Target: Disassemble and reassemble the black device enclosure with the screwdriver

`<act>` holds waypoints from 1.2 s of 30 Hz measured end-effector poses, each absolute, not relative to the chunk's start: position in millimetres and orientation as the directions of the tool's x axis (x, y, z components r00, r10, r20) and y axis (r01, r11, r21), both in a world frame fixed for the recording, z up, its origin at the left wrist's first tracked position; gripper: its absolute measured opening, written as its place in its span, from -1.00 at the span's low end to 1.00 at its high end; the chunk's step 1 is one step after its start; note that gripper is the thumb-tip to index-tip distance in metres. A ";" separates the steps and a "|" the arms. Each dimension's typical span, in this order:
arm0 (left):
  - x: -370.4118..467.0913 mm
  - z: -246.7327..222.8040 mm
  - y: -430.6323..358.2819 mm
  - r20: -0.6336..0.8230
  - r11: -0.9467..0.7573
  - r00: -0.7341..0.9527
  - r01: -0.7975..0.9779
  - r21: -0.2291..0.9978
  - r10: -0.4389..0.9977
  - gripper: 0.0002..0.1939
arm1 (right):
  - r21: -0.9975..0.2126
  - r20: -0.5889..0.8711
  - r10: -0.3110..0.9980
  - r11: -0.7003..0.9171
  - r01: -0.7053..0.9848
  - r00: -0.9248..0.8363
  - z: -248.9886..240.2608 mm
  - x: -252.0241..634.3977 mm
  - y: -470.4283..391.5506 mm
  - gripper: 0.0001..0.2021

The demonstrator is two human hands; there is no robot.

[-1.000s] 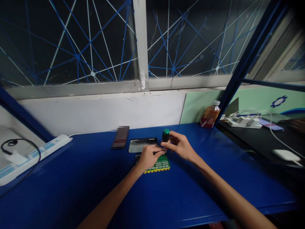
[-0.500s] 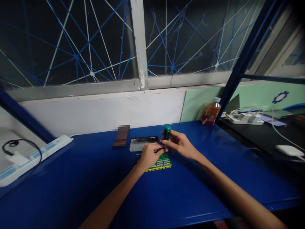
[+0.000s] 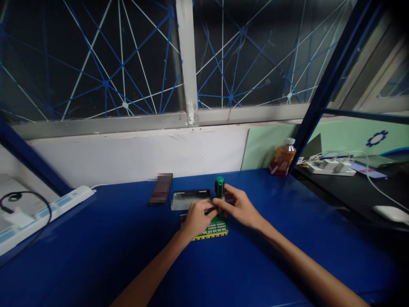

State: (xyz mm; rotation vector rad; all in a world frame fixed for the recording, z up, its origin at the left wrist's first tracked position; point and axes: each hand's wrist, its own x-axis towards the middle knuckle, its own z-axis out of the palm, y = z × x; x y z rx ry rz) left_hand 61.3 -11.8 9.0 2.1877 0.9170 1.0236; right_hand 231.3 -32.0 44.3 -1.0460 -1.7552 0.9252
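My right hand [image 3: 237,205] is closed on a screwdriver [image 3: 219,186] with a green and black handle, held upright over a green circuit board [image 3: 217,227]. The board has a yellow strip along its near edge and rows of pale parts. My left hand [image 3: 198,217] lies over the board's left side, its thumb and fingers pinched by the screwdriver's lower end. A small dark piece shows at those fingertips, but I cannot make out what it is. The screwdriver's tip is hidden behind the fingers. Just behind the board lies a shallow dark-rimmed case [image 3: 191,201].
On the blue table [image 3: 255,273], a dark flat object [image 3: 161,189], partly blurred, lies behind and left. A drink bottle [image 3: 283,157] stands at the back right. A white power strip [image 3: 68,200] runs along the left edge. Another power strip [image 3: 330,169] sits on the black desk at right.
The screwdriver now stands slightly further left and lower in view, with my right hand still around it. The whole scene has shifted down a little. My left hand keeps its pinch over the board.
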 end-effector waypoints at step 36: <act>60.8 14.9 -12.4 0.455 -0.676 0.533 0.352 0.647 0.714 -0.80 | -0.867 0.311 0.921 0.375 0.327 -0.234 40.0 232.1 -28.8 -0.64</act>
